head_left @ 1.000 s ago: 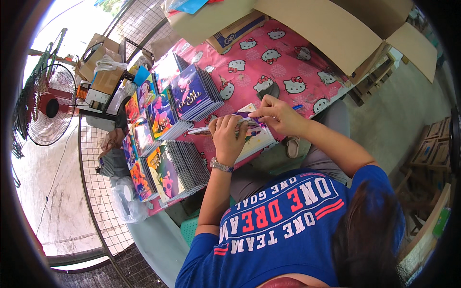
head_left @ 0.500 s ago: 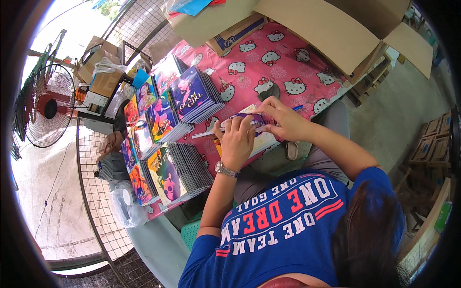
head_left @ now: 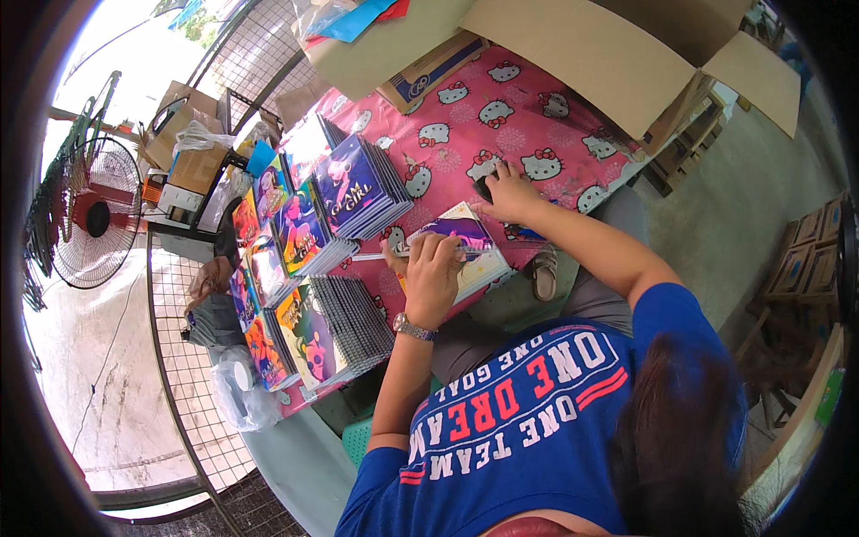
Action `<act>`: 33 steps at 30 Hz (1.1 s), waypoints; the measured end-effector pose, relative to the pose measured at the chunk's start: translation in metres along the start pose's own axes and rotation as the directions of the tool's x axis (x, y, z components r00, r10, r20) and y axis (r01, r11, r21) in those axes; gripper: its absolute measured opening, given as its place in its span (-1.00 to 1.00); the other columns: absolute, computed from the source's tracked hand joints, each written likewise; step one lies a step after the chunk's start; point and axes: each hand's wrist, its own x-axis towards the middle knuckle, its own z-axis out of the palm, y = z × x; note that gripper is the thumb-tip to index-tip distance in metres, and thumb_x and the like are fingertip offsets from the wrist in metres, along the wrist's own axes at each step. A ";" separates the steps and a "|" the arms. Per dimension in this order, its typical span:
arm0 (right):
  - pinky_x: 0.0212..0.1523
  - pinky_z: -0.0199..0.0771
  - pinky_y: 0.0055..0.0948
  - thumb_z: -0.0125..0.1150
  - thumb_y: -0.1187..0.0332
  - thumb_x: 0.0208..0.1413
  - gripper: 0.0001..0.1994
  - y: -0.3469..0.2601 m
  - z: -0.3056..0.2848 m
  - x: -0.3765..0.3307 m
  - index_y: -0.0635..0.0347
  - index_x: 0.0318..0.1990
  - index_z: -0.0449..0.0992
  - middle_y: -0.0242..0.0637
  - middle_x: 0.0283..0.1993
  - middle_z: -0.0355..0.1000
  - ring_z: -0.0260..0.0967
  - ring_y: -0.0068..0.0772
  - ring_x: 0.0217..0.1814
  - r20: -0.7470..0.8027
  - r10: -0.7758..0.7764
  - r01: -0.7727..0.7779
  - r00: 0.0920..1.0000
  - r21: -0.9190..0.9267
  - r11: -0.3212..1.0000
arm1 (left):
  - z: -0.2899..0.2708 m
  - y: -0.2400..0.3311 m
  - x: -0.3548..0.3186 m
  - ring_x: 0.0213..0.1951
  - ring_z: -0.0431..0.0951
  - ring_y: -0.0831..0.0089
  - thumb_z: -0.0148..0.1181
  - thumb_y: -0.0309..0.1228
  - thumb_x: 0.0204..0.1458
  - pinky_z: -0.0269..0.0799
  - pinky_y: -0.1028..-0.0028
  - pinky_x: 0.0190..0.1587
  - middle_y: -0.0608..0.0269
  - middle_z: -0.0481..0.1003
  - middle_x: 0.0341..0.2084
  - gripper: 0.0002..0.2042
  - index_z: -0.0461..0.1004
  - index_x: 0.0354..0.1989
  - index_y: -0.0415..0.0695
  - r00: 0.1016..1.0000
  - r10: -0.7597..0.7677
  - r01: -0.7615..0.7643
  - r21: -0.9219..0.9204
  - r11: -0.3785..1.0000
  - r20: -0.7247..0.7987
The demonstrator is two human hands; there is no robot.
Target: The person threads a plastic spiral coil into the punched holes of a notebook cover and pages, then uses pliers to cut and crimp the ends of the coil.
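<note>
A notebook [head_left: 474,231] with a purple picture cover and pale border lies at the table's near edge. My left hand [head_left: 431,273] rests over it with fingers bent, holding down a thin, pale, ruler-like strip [head_left: 365,258] that runs across the cover and sticks out leftward. Beyond the notebook, my right hand [head_left: 513,195] has its fingers curled round a small dark rounded object [head_left: 483,189], mostly hidden under them; its kind cannot be made out.
Several stacks of colourful notebooks [head_left: 362,188] fill the table's left side. The table has a pink patterned cover [head_left: 447,166]. A large open cardboard box [head_left: 591,63] stands at the far right. A fan [head_left: 96,215] and mesh fence are at left; a plastic bag [head_left: 237,394] hangs near the table corner.
My right hand has left the notebook and moved away to the dark object, closing on it. More of the purple cover shows. My left hand stays on the notebook and strip.
</note>
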 end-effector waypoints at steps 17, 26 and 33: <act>0.23 0.18 -0.36 0.26 0.27 0.06 -0.53 -0.009 -0.124 -0.030 -0.05 0.18 0.45 -0.34 0.09 0.32 0.21 -0.40 0.13 0.119 -0.741 -0.133 0.661 0.990 0.041 | 0.007 -0.010 -0.003 0.05 0.33 0.18 0.45 -0.15 -0.20 -0.26 -0.35 0.25 0.32 0.40 -0.23 -0.68 0.50 -0.33 0.00 0.994 -0.057 0.048 -0.093 0.994 -0.095; 0.14 0.23 -0.45 0.32 0.37 -0.06 -0.60 -0.004 -0.127 -0.021 0.02 0.02 0.51 -0.36 0.11 0.29 0.17 -0.45 0.15 0.040 -0.800 -0.124 0.599 0.991 -0.043 | 0.000 -0.004 -0.003 0.03 0.32 0.13 0.45 -0.24 -0.23 -0.05 -0.05 0.22 0.27 0.39 -0.21 -0.65 0.51 -0.26 -0.04 0.997 0.002 -0.007 -0.064 0.998 -0.080; 0.20 0.20 -0.33 0.39 0.21 -0.03 -0.56 -0.009 -0.121 -0.014 0.03 0.04 0.48 -0.29 0.05 0.28 0.18 -0.36 0.21 0.118 -0.842 -0.346 0.526 0.934 -0.085 | -0.001 -0.015 0.006 0.06 0.31 0.14 0.39 -0.24 -0.17 -0.18 -0.27 0.21 0.29 0.41 -0.19 -0.67 0.48 -0.22 -0.01 1.000 -0.006 -0.001 -0.243 0.970 -0.028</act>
